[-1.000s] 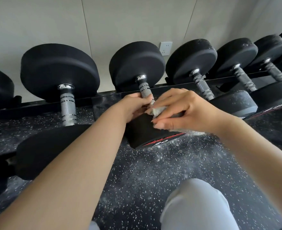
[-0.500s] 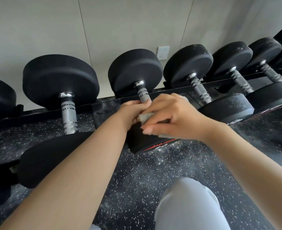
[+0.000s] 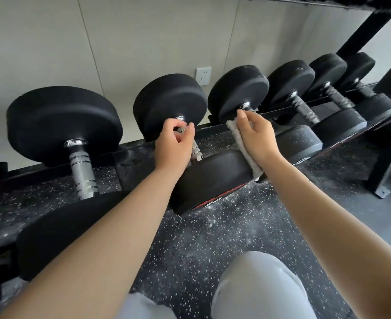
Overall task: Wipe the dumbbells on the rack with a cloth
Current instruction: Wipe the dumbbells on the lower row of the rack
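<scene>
A row of black dumbbells with knurled steel handles lies across a low black rack [image 3: 247, 116]. My left hand [image 3: 175, 143] curls round the upper handle of the middle dumbbell [image 3: 210, 178], close to its far head. My right hand [image 3: 258, 137] holds a white cloth [image 3: 243, 146] against the gap between that dumbbell and its right neighbour [image 3: 238, 90], fingertips touching the neighbour's far head near its handle collar. The neighbour's handle is hidden behind my right hand.
A larger dumbbell [image 3: 63, 125] lies to the left, and several smaller ones [image 3: 305, 104] run off to the right. The rack's black upright leg [image 3: 388, 162] stands at the right. The floor is speckled black rubber [image 3: 213, 240]. A wall socket [image 3: 203, 75] sits behind. My knee [image 3: 259, 286] is below.
My right hand has carried the cloth off the middle dumbbell's handle to the right, up to the neighbouring dumbbell. My left hand has slid up the middle handle toward the far head.
</scene>
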A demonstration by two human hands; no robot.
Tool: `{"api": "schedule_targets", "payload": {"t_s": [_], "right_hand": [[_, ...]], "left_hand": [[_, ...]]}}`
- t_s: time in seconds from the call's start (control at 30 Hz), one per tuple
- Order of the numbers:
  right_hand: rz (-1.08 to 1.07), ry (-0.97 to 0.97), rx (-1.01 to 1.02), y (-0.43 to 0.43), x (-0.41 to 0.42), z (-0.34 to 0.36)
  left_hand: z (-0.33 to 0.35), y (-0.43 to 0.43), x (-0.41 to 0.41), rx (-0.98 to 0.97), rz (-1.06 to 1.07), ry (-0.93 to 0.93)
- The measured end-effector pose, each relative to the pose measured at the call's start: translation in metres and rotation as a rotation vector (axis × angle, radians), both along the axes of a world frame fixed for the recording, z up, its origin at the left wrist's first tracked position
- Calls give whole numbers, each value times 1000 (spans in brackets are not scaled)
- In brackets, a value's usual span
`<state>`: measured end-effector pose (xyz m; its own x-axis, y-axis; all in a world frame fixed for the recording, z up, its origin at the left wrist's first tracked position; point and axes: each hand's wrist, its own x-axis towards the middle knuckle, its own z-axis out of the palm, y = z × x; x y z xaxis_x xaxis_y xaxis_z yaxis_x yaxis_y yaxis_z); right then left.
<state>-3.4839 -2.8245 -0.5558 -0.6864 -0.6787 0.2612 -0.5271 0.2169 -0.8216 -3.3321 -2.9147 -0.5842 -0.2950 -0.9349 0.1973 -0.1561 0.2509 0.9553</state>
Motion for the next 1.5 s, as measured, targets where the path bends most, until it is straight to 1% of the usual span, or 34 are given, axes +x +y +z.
{"api": "schedule_targets", "payload": {"t_s": [0.07, 0.2, 0.27, 0.3, 0.43, 0.5, 0.57, 0.63, 0.73, 0.8, 0.87, 0.97, 1.07, 1.2, 1.3, 1.4, 1.5], "right_hand": [[-54, -84, -18, -8, 4, 14], [-86, -418, 27, -16, 0, 37], [-105, -603, 12, -11, -5, 40], [-113, -664, 4, -6, -7, 42], [-68, -849, -86, 19, -24, 50], [-26, -896, -141, 27, -34, 54], [-17, -876, -167, 31, -48, 60], [-58, -793, -127, 35, -65, 65], [-121, -592, -12, 36, -93, 73], [-115, -528, -24, 33, -115, 76], [-94, -473, -46, 27, -137, 79], [-51, -348, 2, 13, -163, 81], [17, -249, 40, -5, -186, 76], [131, -260, 33, -18, -214, 69], [230, -277, 121, -21, -227, 63], [390, -346, 221, -24, -234, 55], [521, -358, 255, -26, -232, 55]], "left_hand": [[2, 1, -2, 6, -74, -6], [0, -4, -7, 109, -175, 7], [1, -4, -8, 129, -191, 11], [2, -3, -8, 138, -196, 10], [4, -2, -7, 134, -218, -25], [5, -3, -9, 100, -236, -45], [8, -4, -14, 86, -270, -55], [10, -6, -21, 117, -282, -54], [13, -11, -38, 182, -153, -31], [18, -12, -54, 184, -83, -33], [26, -9, -74, 197, -106, -30], [38, -3, -109, 196, -217, -91], [41, 1, -145, 230, -217, -104], [32, 6, -184, 414, -146, -48], [23, 6, -195, 442, -75, -56], [19, 3, -193, 455, -36, -71], [19, 1, -190, 478, -6, -36]]}}
